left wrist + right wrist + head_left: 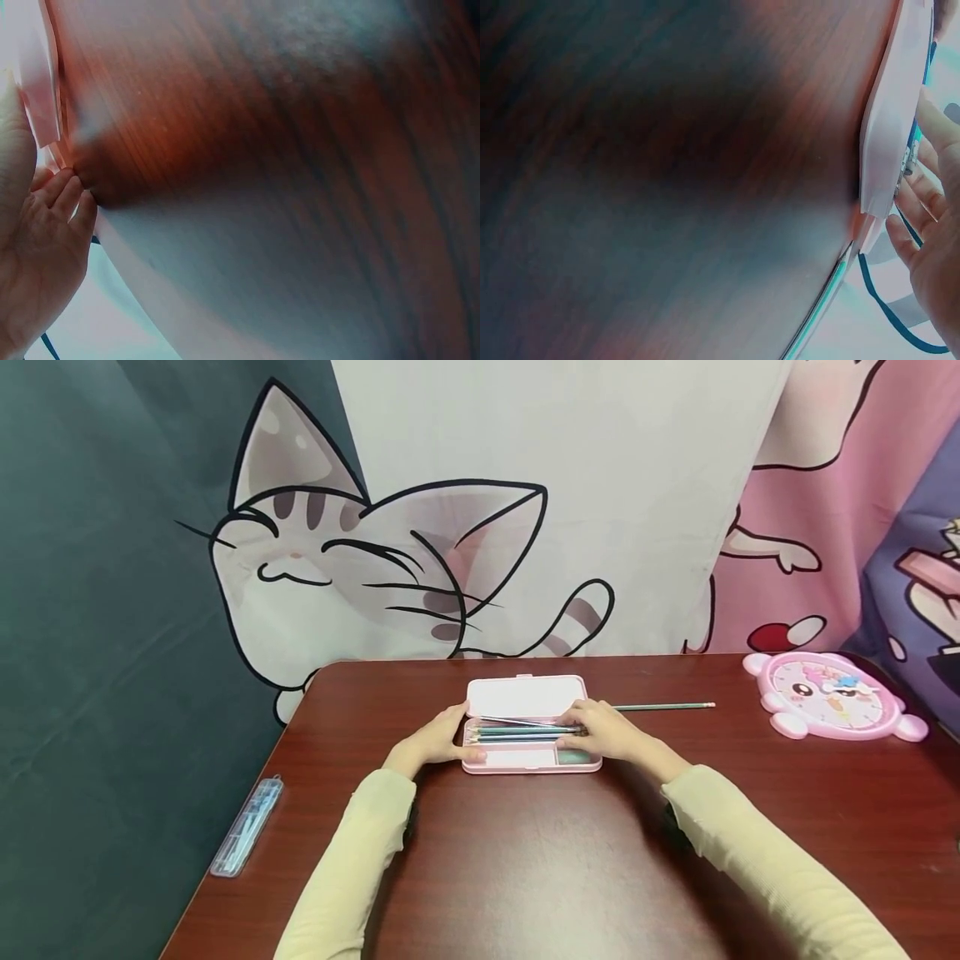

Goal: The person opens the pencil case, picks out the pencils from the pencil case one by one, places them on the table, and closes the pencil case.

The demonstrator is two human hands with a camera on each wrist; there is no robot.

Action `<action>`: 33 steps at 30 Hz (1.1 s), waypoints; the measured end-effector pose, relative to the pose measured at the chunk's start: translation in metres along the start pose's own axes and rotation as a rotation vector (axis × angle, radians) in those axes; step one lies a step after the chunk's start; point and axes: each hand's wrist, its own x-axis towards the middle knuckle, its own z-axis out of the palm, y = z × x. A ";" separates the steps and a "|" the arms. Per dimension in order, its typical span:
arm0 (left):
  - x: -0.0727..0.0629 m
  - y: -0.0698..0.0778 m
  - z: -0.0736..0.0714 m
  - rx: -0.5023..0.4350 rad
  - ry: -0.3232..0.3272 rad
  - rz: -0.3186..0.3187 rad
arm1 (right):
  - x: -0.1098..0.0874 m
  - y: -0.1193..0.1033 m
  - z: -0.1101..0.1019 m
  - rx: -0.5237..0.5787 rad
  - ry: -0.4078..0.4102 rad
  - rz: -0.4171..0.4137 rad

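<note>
Pink pencil case point(517, 760): lid folded back, centre of frame, on the tabletop point(555, 860).
My left grip point(433, 740): spread, touching its left end.
My right grip point(611, 732): pinching pencils point(517, 737) inside.
Green pencil point(663, 706): right of centre.

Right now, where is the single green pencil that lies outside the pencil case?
In the head view, the green pencil lies on the table just right of the open pencil case, between the right hand and the pink clock.
</note>
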 end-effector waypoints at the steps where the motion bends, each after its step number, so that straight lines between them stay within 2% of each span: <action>1: 0.000 0.000 0.000 0.004 -0.004 -0.007 | 0.000 0.000 0.000 0.000 -0.008 -0.002; 7: -0.001 0.000 0.001 0.001 -0.012 -0.024 | -0.001 -0.003 0.002 0.104 -0.045 0.041; 11: -0.001 -0.001 0.002 0.002 -0.012 -0.023 | -0.003 -0.004 0.004 0.146 -0.034 0.070; 19: -0.002 0.000 0.003 -0.014 -0.004 -0.019 | -0.007 0.000 0.003 0.193 0.125 0.062; 26: -0.001 -0.003 0.005 -0.015 0.006 -0.005 | -0.020 0.018 -0.009 0.207 0.278 0.050; 33: 0.000 -0.001 0.003 0.006 0.019 0.028 | -0.048 0.047 -0.033 0.189 0.314 0.142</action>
